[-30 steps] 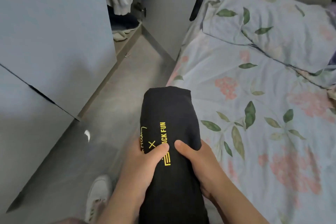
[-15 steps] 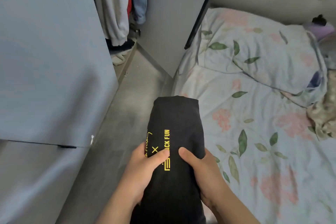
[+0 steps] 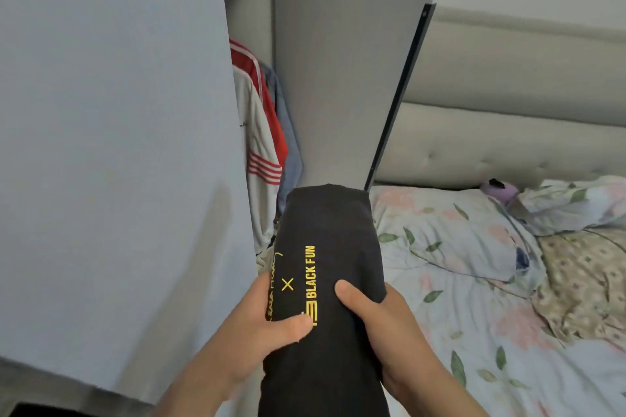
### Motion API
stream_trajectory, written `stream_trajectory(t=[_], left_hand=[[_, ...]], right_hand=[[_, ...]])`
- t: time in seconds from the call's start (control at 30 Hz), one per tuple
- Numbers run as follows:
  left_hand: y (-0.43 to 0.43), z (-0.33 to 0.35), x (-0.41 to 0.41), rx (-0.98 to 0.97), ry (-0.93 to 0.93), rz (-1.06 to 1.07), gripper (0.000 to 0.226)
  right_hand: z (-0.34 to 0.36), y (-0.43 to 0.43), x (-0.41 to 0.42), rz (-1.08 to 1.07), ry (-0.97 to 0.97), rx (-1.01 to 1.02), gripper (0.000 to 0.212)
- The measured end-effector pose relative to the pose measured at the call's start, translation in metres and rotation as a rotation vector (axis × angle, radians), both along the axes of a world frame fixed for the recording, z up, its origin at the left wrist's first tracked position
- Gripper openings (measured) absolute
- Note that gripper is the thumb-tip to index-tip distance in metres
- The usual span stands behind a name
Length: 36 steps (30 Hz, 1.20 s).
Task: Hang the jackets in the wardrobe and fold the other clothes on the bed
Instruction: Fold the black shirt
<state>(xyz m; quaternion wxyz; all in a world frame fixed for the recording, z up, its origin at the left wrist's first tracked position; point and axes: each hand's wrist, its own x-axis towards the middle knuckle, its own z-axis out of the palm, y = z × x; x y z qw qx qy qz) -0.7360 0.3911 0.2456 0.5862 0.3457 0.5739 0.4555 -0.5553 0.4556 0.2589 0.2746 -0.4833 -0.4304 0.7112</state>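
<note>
A folded black garment [image 3: 325, 298] is gripped by the left hand [image 3: 267, 325] and right hand [image 3: 379, 318], thumbs pressed on top; a slackened grip could let its folds fall open.

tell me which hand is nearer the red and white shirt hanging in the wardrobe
Left. The left hand holds the black garment below the shirt; the right hand holds its other side, toward the bed.

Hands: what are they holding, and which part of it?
Both hold a folded black garment with yellow print. The left hand grips its left edge and the right hand its right edge, near the lettering, thumbs on top.
</note>
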Motion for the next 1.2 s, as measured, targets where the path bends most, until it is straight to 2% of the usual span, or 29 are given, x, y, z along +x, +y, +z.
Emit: stream_trajectory(t=[0.17, 0.23, 0.27, 0.37, 0.4, 0.47, 0.57, 0.87, 1.2], left_hand=[[0.007, 0.071, -0.016, 0.029, 0.029, 0.078, 0.062], [0.013, 0.096, -0.014, 0.073, 0.012, 0.115, 0.06], [0.015, 0.105, -0.012, 0.101, 0.007, 0.136, 0.061], [0.023, 0.131, -0.01, 0.215, 0.032, 0.217, 0.063], [0.026, 0.138, -0.011, 0.248, 0.05, 0.246, 0.065], [0.034, 0.151, -0.013, 0.31, 0.084, 0.282, 0.068], [0.044, 0.167, -0.02, 0.371, 0.114, 0.286, 0.064], [0.104, 0.194, -0.05, 0.47, 0.155, 0.332, 0.067], [0.233, 0.224, -0.061, 0.548, 0.229, 0.374, 0.072]], right_hand=[[0.076, 0.008, -0.012, 0.036, 0.051, -0.008, 0.025], [0.099, 0.013, -0.015, 0.02, 0.069, 0.033, 0.032], [0.108, 0.014, -0.015, -0.006, 0.059, 0.064, 0.043], [0.131, 0.021, -0.017, -0.067, 0.005, 0.255, 0.099], [0.14, 0.022, -0.019, -0.066, 0.006, 0.33, 0.108], [0.154, 0.027, -0.021, -0.055, 0.032, 0.477, 0.104], [0.168, 0.039, -0.027, -0.028, 0.019, 0.629, 0.086], [0.198, 0.104, -0.061, -0.015, 0.056, 0.684, 0.079], [0.206, 0.248, -0.081, -0.03, 0.093, 0.802, 0.081]])
